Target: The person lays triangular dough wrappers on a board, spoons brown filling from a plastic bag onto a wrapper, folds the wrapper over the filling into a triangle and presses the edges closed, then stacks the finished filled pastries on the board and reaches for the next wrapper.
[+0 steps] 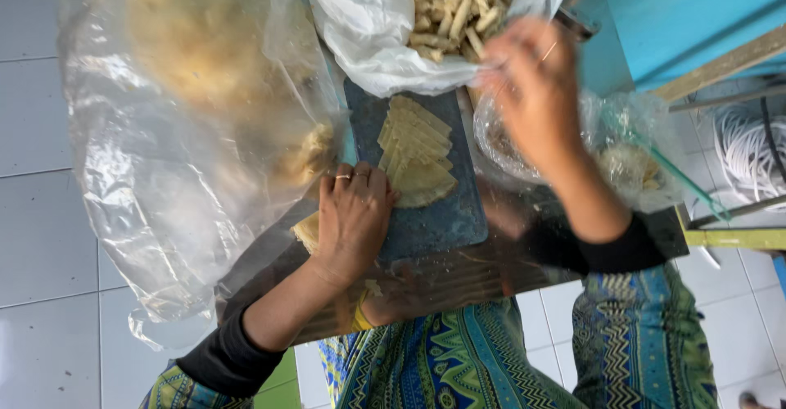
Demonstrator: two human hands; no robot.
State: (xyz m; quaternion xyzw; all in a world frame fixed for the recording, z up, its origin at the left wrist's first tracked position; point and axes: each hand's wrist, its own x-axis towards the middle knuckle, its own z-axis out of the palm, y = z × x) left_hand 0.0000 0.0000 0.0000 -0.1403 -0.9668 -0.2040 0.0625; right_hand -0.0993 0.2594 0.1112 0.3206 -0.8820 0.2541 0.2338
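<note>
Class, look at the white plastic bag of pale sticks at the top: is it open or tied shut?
Open. The white bag has its mouth spread wide, with the pale sticks exposed inside.

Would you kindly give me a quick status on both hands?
Left hand flat beside stacked wrappers on board. Right hand blurred, over white bag.

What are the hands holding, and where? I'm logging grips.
Left hand presses flat on the fanned dough sheets, at their left edge. Right hand is blurred; its hold cannot be told.

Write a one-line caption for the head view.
Left hand rests beside fanned dough wrappers on a dark board; blurred right hand reaches toward a bag of sticks.
</note>
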